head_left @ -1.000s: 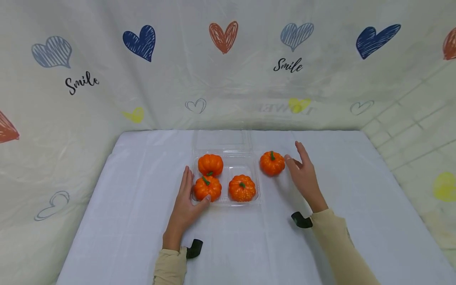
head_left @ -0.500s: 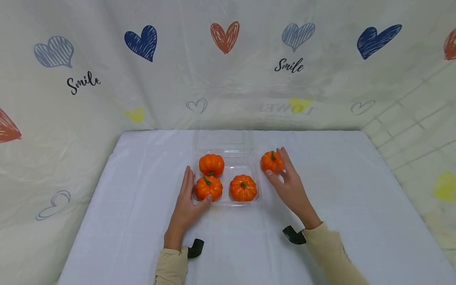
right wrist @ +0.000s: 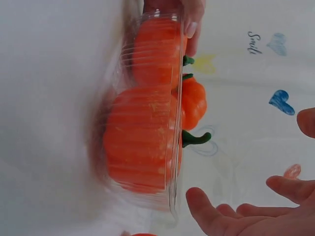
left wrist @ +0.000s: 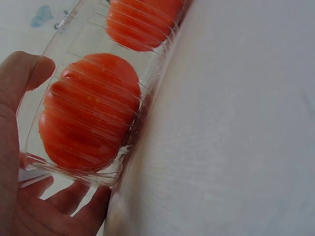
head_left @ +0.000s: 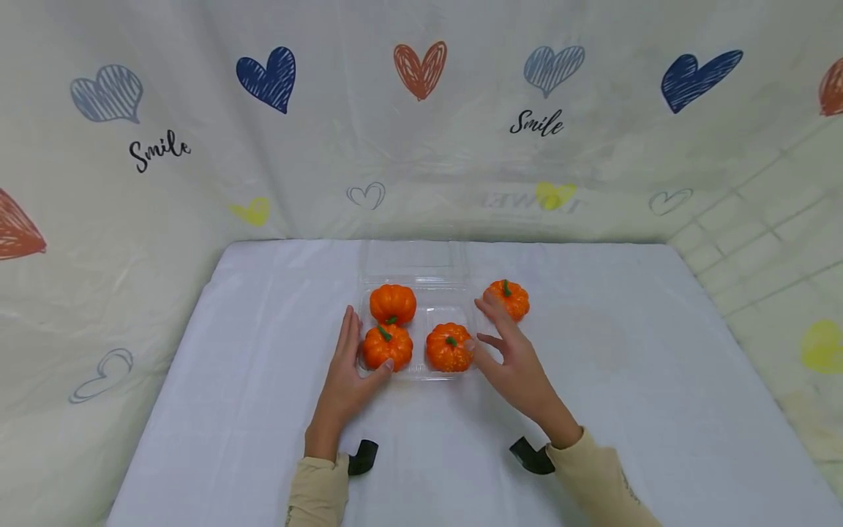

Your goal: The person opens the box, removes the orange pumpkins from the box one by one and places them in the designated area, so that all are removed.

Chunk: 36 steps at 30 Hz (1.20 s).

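A clear plastic clamshell container (head_left: 440,307) stands on the white table with its lid folded back. Toy pumpkins fill its back-left (head_left: 393,303), front-left (head_left: 387,348) and front-right (head_left: 449,348) compartments. My left hand (head_left: 344,395) holds the container's front-left corner, thumb over the rim and fingers along the outer side, as the left wrist view shows. Another toy pumpkin (head_left: 513,301) lies on the table right of the container, partly behind my right fingers in the head view. My right hand (head_left: 520,373) hovers beside the front-right pumpkin, fingers spread, holding nothing.
The flat transparent lid (head_left: 413,258) reaches to the table's back edge. A pale curtain (head_left: 316,146) printed with hearts hangs behind. Dark wrist mounts (head_left: 532,457) stick out near both cuffs.
My right hand has moved left and toward me, past the loose pumpkin to the container's right side. The left hand keeps its place at the corner, and the pumpkins stay put.
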### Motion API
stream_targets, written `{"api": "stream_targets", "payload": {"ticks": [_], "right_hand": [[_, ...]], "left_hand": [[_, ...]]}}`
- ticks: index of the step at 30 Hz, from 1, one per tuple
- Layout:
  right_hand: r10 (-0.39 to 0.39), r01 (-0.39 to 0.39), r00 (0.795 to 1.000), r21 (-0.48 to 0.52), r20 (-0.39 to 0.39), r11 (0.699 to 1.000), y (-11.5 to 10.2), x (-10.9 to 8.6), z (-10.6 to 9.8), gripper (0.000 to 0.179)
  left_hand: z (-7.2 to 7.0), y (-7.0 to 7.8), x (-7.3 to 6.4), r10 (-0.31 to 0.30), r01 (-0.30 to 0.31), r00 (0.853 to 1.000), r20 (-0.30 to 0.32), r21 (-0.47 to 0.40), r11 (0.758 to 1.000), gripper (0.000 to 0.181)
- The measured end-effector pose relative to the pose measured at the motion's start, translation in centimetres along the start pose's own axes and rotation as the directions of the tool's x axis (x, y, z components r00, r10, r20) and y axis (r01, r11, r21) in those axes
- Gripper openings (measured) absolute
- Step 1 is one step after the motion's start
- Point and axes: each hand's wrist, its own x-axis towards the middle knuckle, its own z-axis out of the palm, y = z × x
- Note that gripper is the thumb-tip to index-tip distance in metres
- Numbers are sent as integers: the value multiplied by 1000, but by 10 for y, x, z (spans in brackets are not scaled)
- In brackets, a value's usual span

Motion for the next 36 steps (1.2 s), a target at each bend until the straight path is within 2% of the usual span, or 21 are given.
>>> {"api": "stream_targets", "payload": {"ticks": [6, 14, 21, 29, 36], "right_hand": [[68, -68, 994, -6, 87, 998, 0, 4, 11, 71], [113, -109, 986, -41, 124, 993, 3, 13, 23, 76], [176, -158, 970, -113, 169, 981, 9, 24, 31, 83], [214, -184, 956, -159, 201, 970, 10, 32, 37, 66], [212, -179, 956, -172, 202, 969, 11, 32, 40, 66]], "left_hand": [[1, 0, 0, 5, -5, 1000, -3, -10, 1000, 108], [0, 1, 0, 9, -9, 1000, 2, -7, 1000, 107], [-1, 1, 0, 11, -11, 1000, 2, -12, 1000, 106], [-1, 1, 0, 14, -14, 1000, -4, 6, 1000, 107], [-2, 1, 0, 3, -3, 1000, 2, 10, 1000, 107]]}}
